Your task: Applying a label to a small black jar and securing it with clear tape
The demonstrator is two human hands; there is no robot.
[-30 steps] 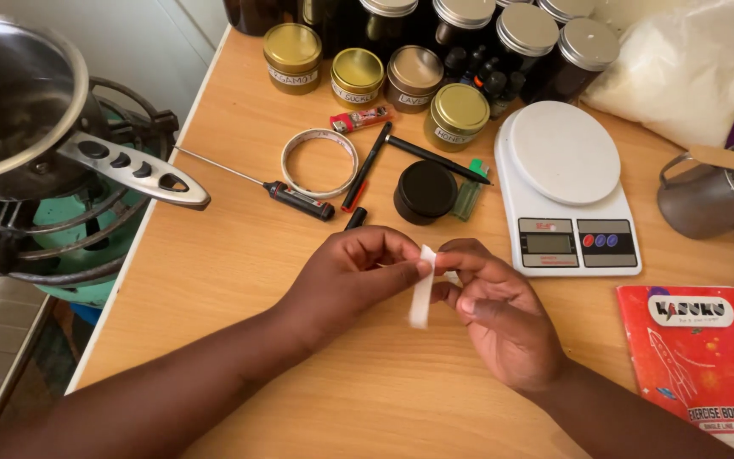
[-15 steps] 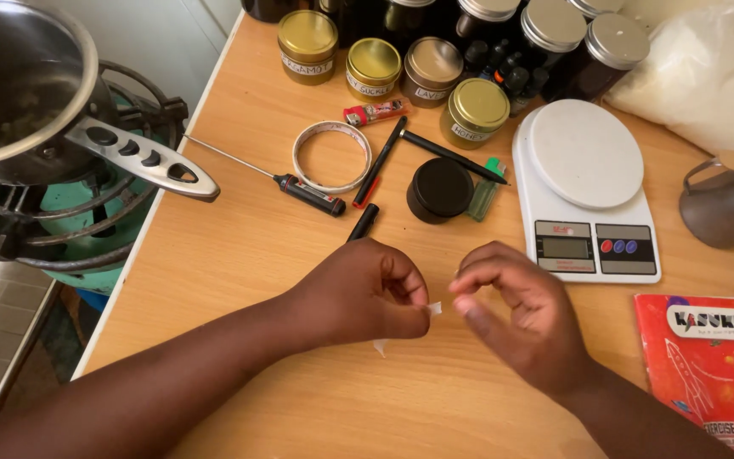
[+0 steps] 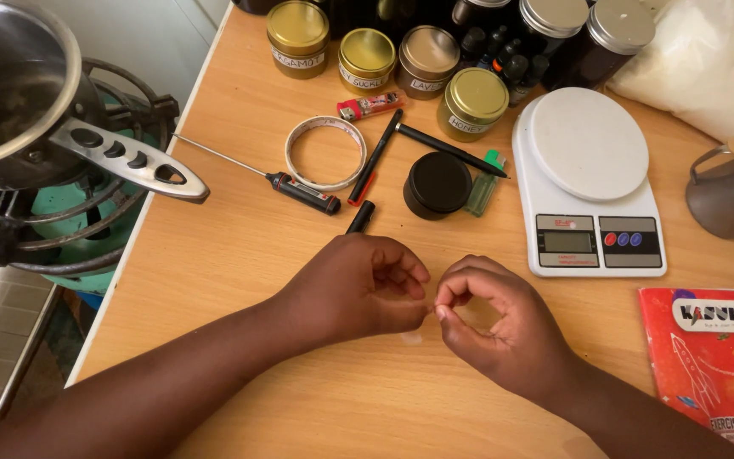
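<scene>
Both hands pinch shut, fingertips nearly meeting: the left hand (image 3: 367,289) and right hand (image 3: 490,327) work a tiny pale scrap (image 3: 429,312) between thumb & forefinger, low over the wooden tabletop (image 3: 239,255), w/ a second small whitish bit (image 3: 411,338) lying on the wood just below. What exactly each hand grips is too small to tell; the scrap sits right at the meeting point of the fingertips, in front of the person. Behind the hands lie a black marker (image 3: 360,218), a probe thermometer (image 3: 303,193), a ring of white tape (image 3: 326,153), a black round tin (image 3: 438,184) and a white kitchen scale (image 3: 588,183); gold-lidded tins (image 3: 472,104) line the back edge, a steel saucepan (image 3: 10,102) sits on a gas burner at left, a red exercise book (image 3: 719,357) at right. Risks, as judged: the scrap is so small & light it could slip from the pinch, stick to the wrong finger or fold on itself if it is adhesive; the loose bit on the table could be lost against the pale wood. The saucepan handle juts over the table edge, near enough for the left forearm to knock it.
</scene>
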